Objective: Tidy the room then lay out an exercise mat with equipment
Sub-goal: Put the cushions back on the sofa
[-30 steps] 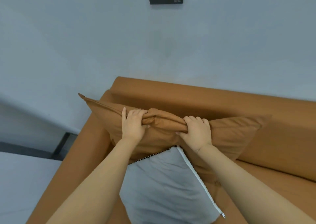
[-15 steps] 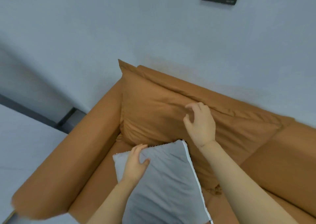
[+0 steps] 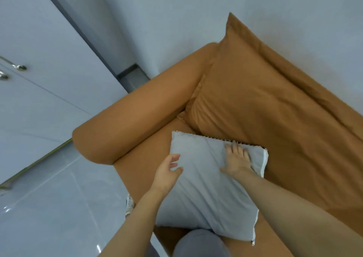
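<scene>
A light grey cushion [image 3: 206, 188] with a white zip edge lies on the seat of a tan sofa [image 3: 137, 111]. Behind it a large tan pillow [image 3: 255, 109] leans against the sofa back and the wall. My right hand [image 3: 236, 161] rests flat on the upper part of the grey cushion, fingers straight. My left hand [image 3: 167, 172] hovers at the cushion's left edge, fingers relaxed and spread, holding nothing.
The sofa's rounded armrest [image 3: 121, 127] is on the left. A white cabinet with metal handles [image 3: 18, 66] stands further left, above a glossy pale tiled floor [image 3: 59, 207]. A grey-clad knee [image 3: 198, 243] shows at the bottom.
Both hands let go of the tan pillow, which now stands against the sofa back. My right hand came down onto the grey cushion; my left hand moved to its left edge.
</scene>
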### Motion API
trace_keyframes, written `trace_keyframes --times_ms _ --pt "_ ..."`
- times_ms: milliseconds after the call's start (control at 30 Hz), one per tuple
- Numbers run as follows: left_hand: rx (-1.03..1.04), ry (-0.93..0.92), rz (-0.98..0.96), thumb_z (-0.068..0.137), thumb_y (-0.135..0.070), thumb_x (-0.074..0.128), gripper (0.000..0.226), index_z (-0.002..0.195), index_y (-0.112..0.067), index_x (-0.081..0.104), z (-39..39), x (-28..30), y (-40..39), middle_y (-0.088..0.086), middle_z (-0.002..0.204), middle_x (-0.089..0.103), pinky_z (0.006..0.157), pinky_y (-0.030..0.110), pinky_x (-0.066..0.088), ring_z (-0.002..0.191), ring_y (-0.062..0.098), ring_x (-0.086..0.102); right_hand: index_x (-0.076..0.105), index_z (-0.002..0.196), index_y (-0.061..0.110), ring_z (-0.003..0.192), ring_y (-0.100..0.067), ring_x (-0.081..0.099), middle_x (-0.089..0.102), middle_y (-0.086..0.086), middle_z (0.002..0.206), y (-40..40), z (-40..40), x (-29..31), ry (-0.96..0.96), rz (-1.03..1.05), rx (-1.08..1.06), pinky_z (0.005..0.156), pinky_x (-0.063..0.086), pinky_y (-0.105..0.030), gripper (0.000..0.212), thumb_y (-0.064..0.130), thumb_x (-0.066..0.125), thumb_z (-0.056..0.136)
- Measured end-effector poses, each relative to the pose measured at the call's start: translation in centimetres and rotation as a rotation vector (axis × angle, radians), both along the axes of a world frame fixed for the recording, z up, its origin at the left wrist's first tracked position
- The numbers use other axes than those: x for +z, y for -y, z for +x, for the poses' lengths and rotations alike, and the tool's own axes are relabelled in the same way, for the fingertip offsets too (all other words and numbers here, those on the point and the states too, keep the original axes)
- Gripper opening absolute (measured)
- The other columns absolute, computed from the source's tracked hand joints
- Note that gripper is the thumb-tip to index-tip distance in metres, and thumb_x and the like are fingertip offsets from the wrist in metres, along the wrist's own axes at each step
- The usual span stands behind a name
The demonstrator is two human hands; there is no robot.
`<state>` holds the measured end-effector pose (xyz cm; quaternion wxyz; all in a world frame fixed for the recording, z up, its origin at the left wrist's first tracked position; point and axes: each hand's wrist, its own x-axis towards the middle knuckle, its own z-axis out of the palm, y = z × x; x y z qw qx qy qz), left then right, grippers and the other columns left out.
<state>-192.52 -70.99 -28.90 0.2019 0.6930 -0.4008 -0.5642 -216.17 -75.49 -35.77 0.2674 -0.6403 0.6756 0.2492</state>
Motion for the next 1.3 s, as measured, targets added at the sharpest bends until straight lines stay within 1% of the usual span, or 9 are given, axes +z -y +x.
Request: trace_keyframes --times_ms 200,433,533,633,733,833,1000,1167,1300 --pt "0.112 -0.031 0.042 0.091 -0.004 0.059 0.034 0.123 -0.012 0.054 2.8 -0.2 -1.8 0.006 0.122 0.059 0.08 0.013 0.048 0.103 0.014 0.057 0.058 0.116 0.019 0.108 -0.018 0.051 0.058 0.001 0.108 4.2 0.8 0.3 -0.157 0.103 0.045 0.095 0.031 -0.027 0.035 0.027 0.059 0.082" --pt "0.185 -0.039 0.049 0.089 -0.007 0.062 0.042 0.127 -0.02 0.049 5.2 0.1 -2.7 0.0 0.131 0.052 0.085 0.016 0.043 0.123 0.019 0.05 0.059 0.084 0.026 0.083 -0.022 0.058 0.061 0.003 0.086 0.7 3.8 5.9 0.238 0.09 -0.207 0.07 0.042 -0.026 0.025 0.017 0.062 0.061" --pt "0.124 0.182 -0.059 0.077 -0.023 0.077 0.085 0.146 -0.026 0.027 6.1 1.3 -2.4 0.004 0.151 0.024 0.108 0.033 0.03 0.137 0.019 0.027 0.048 0.07 0.027 0.083 -0.023 0.061 0.059 0.007 0.077 -2.7 5.4 8.8 0.319 -0.146 -0.039 0.068 0.031 -0.028 0.016 0.014 0.056 0.065" --pt "-0.386 0.724 -0.293 0.068 -0.044 0.079 0.106 0.149 -0.037 0.012 7.0 4.1 -1.8 -0.003 0.16 -0.008 0.115 0.053 -0.004 0.146 0.022 -0.01 0.032 0.061 0.031 0.084 -0.016 0.058 0.048 0.01 0.072 -3.9 7.2 11.5 0.394 -0.295 0.143 0.067 0.025 -0.03 0.028 0.014 0.054 0.066" --pt "-0.749 0.94 -0.456 0.063 -0.053 0.076 0.09 0.14 -0.032 0.035 7.3 7.1 -1.0 -0.006 0.155 0.022 0.113 0.056 -0.005 0.147 0.019 0.007 0.034 0.063 0.028 0.076 -0.018 0.055 0.046 0.009 0.069 -2.7 9.1 13.8 0.459 -0.471 0.29 0.064 0.023 -0.031 0.026 0.011 0.055 0.061" --pt "-0.695 0.987 -0.411 0.07 -0.051 0.07 0.062 0.123 -0.027 0.048 8.2 8.9 0.6 -0.011 0.122 0.051 0.096 0.035 0.03 0.118 0.017 0.045 0.042 0.069 0.026 0.069 -0.019 0.051 0.049 0.007 0.068 -0.9 10.7 15.4 0.513 -0.598 0.328 0.062 0.026 -0.032 0.029 0.006 0.058 0.056" --pt "-0.63 1.015 -0.516 0.051 -0.008 0.065 0.034 0.081 -0.022 0.059 9.6 7.6 0.4 -0.007 0.075 0.059 0.062 0.028 0.027 0.075 0.024 0.057 0.049 0.084 0.029 0.084 -0.01 0.049 0.056 0.013 0.09 0.1 10.6 16.1 0.748 -0.26 0.192 0.079 0.032 -0.029 0.023 0.018 0.064 0.07" --pt "-0.634 0.94 -0.489 0.057 -0.005 0.066 0.036 0.09 -0.02 0.064 9.2 5.0 -1.0 -0.001 0.109 0.062 0.074 0.035 0.035 0.101 0.025 0.059 0.064 0.088 0.026 0.103 -0.015 0.055 0.062 0.005 0.103 -0.3 7.6 12.1 0.697 -0.316 -0.313 0.091 0.042 -0.033 0.013 0.037 0.064 0.081" --pt "-0.737 0.917 -0.302 0.075 -0.012 0.055 0.037 0.11 -0.024 0.055 8.3 4.7 -1.9 -0.008 0.132 0.053 0.103 0.035 0.025 0.131 0.017 0.039 0.047 0.132 0.016 0.119 -0.026 0.05 0.048 -0.008 0.136 0.1 4.5 9.1 0.468 0.227 -0.753 0.099 0.04 -0.034 0.071 0.048 0.072 0.074"
